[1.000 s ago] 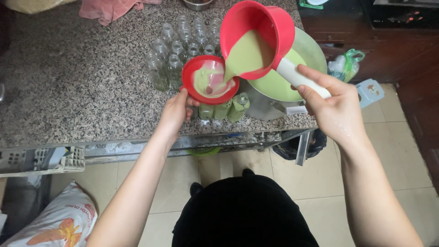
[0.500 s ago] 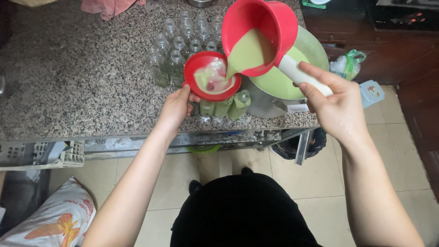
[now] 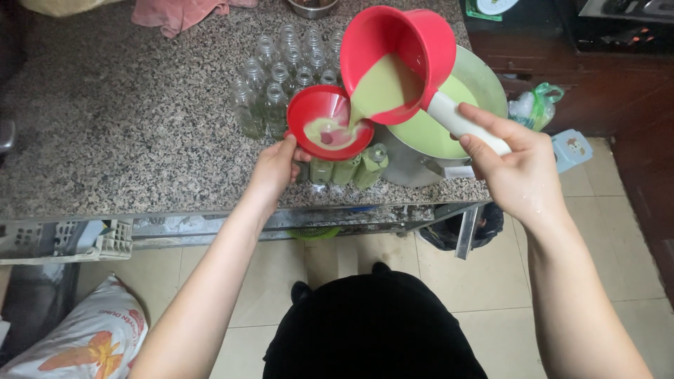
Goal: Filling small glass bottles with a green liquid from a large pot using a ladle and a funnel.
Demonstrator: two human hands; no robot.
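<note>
My right hand (image 3: pixel 516 165) grips the white handle of a red ladle cup (image 3: pixel 400 52), tilted so pale green liquid pours from its lip. The stream falls into a red funnel (image 3: pixel 324 121) whose rim my left hand (image 3: pixel 275 168) holds from the near-left side. The funnel sits over a bottle that it hides. Just below it stand filled bottles of green liquid (image 3: pixel 347 168) at the counter's front edge. A big metal pot (image 3: pixel 449 130) of the same green liquid stands under the ladle on the right.
Several empty glass bottles (image 3: pixel 284 67) stand in a cluster behind the funnel on the speckled granite counter (image 3: pixel 119 133). A pink cloth (image 3: pixel 179 14) lies at the back. Below: a white crate (image 3: pixel 63 238), a printed sack (image 3: pixel 84 337), a dark bin (image 3: pixel 460 228).
The ladle keeps pouring, tilted a bit further. The green liquid in the funnel has dropped a little. Both hands stay almost in place.
</note>
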